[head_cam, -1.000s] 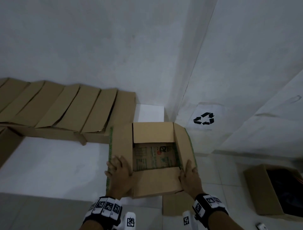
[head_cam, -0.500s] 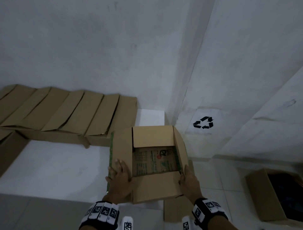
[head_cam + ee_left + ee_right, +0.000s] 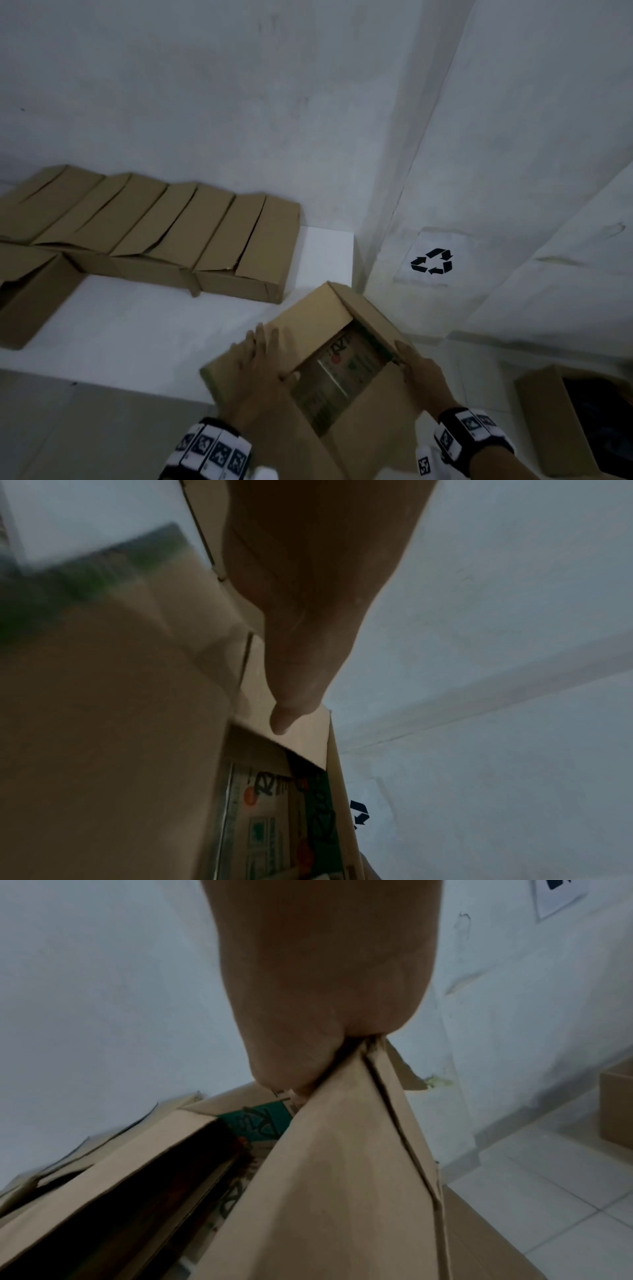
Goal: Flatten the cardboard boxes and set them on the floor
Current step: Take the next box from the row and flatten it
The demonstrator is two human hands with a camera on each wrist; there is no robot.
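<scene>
An open cardboard box with green and red print inside is held tilted over the right end of the white table. My left hand holds its left flap, fingers spread on top and thumb on the flap's inner side. My right hand pinches the right corner of the box, where the folded cardboard bunches between thumb and fingers. The flaps stand open and the printed inner wall shows.
A row of overlapping cardboard boxes lies along the wall on the table, with another open box at far left. On the tiled floor at right stands an open box. A recycling sign hangs on the right wall.
The box has turned clockwise and tilted, coming nearer to me. My left hand shifted onto the left flap; my right hand moved up to the right corner.
</scene>
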